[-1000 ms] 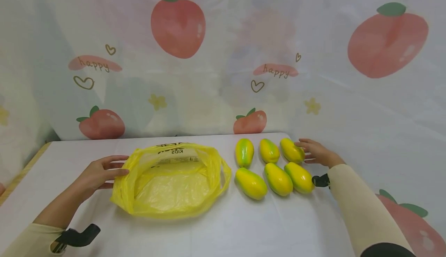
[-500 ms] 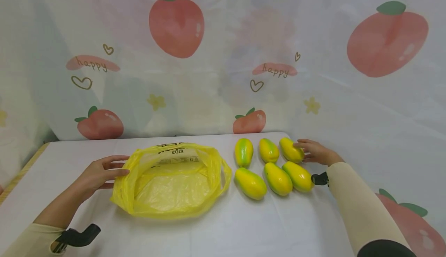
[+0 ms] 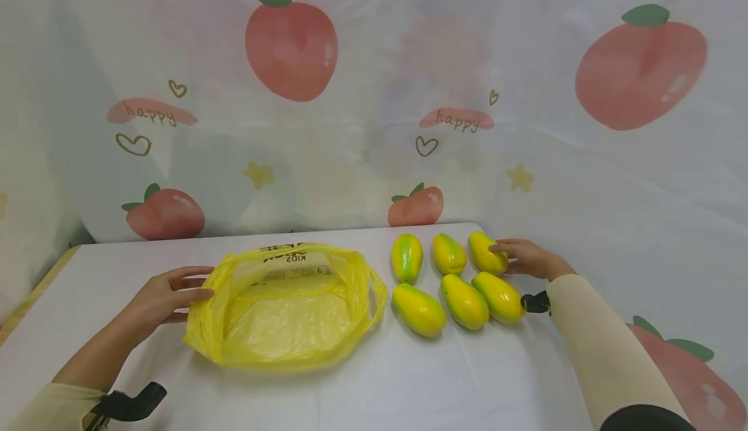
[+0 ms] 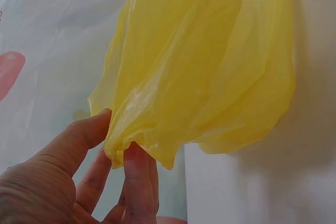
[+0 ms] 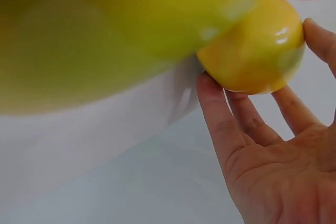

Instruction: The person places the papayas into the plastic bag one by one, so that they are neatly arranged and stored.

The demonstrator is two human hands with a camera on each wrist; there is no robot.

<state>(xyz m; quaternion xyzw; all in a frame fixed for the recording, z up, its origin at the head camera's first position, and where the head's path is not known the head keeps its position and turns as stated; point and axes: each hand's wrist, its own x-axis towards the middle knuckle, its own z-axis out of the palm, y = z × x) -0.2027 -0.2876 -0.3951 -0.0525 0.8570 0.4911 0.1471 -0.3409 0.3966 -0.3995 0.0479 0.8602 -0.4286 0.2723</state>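
A translucent yellow plastic bag [image 3: 286,324] lies on its side with its wide mouth facing me in the head view. My left hand [image 3: 166,298] pinches the bag's left edge; in the left wrist view a gathered fold of the bag [image 4: 184,77] sits between thumb and fingers. Several yellow-green papayas stand in two rows right of the bag. Around the right end of the back-right papaya [image 3: 485,252] is my right hand [image 3: 530,259]. The right wrist view shows thumb and fingers on opposite sides of this papaya [image 5: 262,51], while another papaya [image 5: 131,30] looms close to the camera.
The other papayas include the back-left one [image 3: 406,258], the back-middle one [image 3: 448,254], the front-left one [image 3: 419,309], the front-middle one [image 3: 464,301] and the front-right one [image 3: 499,296]. A white table [image 3: 350,398] meets a fruit-printed cloth [image 3: 345,126] behind.
The head view has shifted slightly. Bag and papayas look nearly unmoved, the left hand keeps its hold, and the right hand stays at the back-right papaya.
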